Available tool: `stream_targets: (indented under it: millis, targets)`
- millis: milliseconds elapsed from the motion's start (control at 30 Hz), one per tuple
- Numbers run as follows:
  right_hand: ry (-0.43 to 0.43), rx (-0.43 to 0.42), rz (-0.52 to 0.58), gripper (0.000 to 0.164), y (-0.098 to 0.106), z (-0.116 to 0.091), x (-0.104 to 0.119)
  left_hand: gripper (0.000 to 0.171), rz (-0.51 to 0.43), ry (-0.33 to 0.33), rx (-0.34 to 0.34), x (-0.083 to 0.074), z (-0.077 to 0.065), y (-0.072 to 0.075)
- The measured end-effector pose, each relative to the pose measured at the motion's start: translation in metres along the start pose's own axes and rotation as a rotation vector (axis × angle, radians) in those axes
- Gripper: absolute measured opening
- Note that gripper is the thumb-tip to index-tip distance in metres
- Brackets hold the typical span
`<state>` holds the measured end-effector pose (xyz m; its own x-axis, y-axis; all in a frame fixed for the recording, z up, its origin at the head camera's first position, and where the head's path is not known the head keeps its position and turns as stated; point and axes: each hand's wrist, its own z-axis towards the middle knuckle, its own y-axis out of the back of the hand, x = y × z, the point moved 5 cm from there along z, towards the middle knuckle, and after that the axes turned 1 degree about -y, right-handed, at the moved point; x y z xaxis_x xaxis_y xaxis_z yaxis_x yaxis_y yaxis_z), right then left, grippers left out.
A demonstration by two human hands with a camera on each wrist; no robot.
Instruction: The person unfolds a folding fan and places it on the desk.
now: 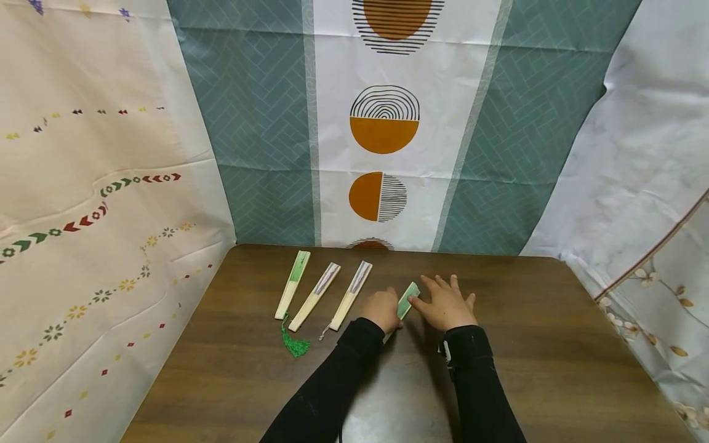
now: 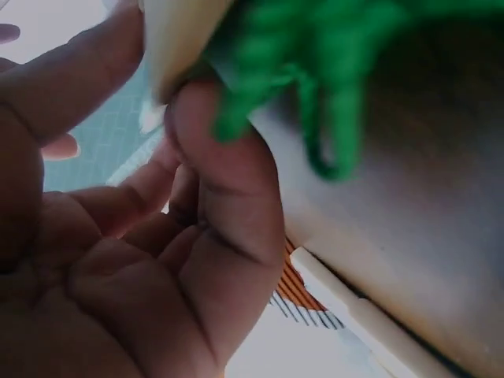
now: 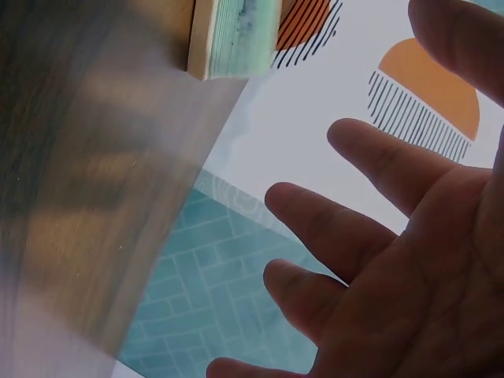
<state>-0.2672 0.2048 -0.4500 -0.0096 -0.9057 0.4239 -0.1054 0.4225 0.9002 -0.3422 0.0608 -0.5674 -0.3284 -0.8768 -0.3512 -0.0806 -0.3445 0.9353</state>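
From my seat, far out to the left of the hands, I have a pale patterned cloth (image 1: pixel 83 271) hanging beside the table (image 1: pixel 543 357). Coming in, still well left of the left hand (image 1: pixel 382 309), lies the green fan (image 1: pixel 292 285), folded, its green tassel (image 1: pixel 295 344) trailing towards the person. Next, nearer that hand, is the second fan (image 1: pixel 314 297), folded, then the third fan (image 1: pixel 351 296), just beside the hand, with a small pale cord (image 1: pixel 324 333) at its near end.

The left hand has its fingers curled, pinching the pale lower end of the mint fan (image 1: pixel 408 300); on my left wrist view, blurred green strands (image 2: pixel 339 87) hang against a fingertip. That folded fan sits between the two hands, its mint end pointing away from me.

To its right is the right hand (image 1: pixel 446 304), fingers spread wide, gripping nothing; its thumb is close by the mint fan, and I cannot tell whether they touch. Beyond both hands hangs a teal-and-white backdrop (image 1: pixel 266 123).
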Motion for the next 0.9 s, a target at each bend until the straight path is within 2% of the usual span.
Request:
stream_targets:
  millis: [133,167,200,267,367,400,433,500,567,600,633,700,800,900]
  targets:
    - [0.030,-0.045,0.042,0.074,0.001,0.002,0.002,0.032,-0.056,-0.016,0.034,0.005,-0.001,0.007]
    - [0.040,-0.060,0.059,0.075,0.001,0.002,0.002,0.032,-0.082,-0.020,0.033,0.007,0.000,0.009]
    - [0.049,-0.074,0.077,0.076,0.002,0.003,0.003,0.036,-0.091,-0.029,0.009,0.005,-0.003,0.017]
    - [0.065,-0.100,0.113,0.079,0.003,0.006,0.003,0.043,-0.151,-0.053,-0.032,0.011,0.000,0.022]
    - [0.072,-0.117,0.174,0.083,0.006,0.008,0.003,0.043,-0.268,-0.118,-0.106,0.019,0.007,0.030]
    - [0.071,-0.121,0.193,0.084,0.007,0.009,0.004,0.040,-0.305,-0.133,-0.111,0.017,0.004,0.040]
    - [0.068,-0.123,0.218,0.085,0.008,0.009,0.004,0.035,-0.371,-0.145,-0.098,0.018,0.004,0.047]
    - [0.067,-0.125,0.275,0.085,0.010,0.010,0.005,0.025,-0.468,-0.158,-0.069,0.008,-0.008,0.075]
    - [0.068,-0.124,0.331,0.082,0.011,0.009,0.006,0.021,-0.569,-0.143,-0.017,-0.005,-0.024,0.102]
    - [0.074,-0.126,0.355,0.080,0.011,0.009,0.007,0.016,-0.632,-0.114,0.024,-0.013,-0.034,0.119]
    - [0.081,-0.127,0.379,0.077,0.012,0.008,0.008,0.017,-0.682,-0.109,0.040,-0.017,-0.038,0.126]
    - [0.100,-0.132,0.414,0.069,0.012,0.008,0.010,0.019,-0.759,-0.094,0.068,-0.021,-0.044,0.134]
    - [0.129,-0.124,0.485,0.056,0.011,0.007,0.014,0.021,-0.851,-0.075,0.107,-0.022,-0.048,0.138]
    - [0.146,-0.107,0.569,0.045,0.008,0.009,0.017,0.021,-0.889,-0.057,0.139,-0.019,-0.047,0.133]
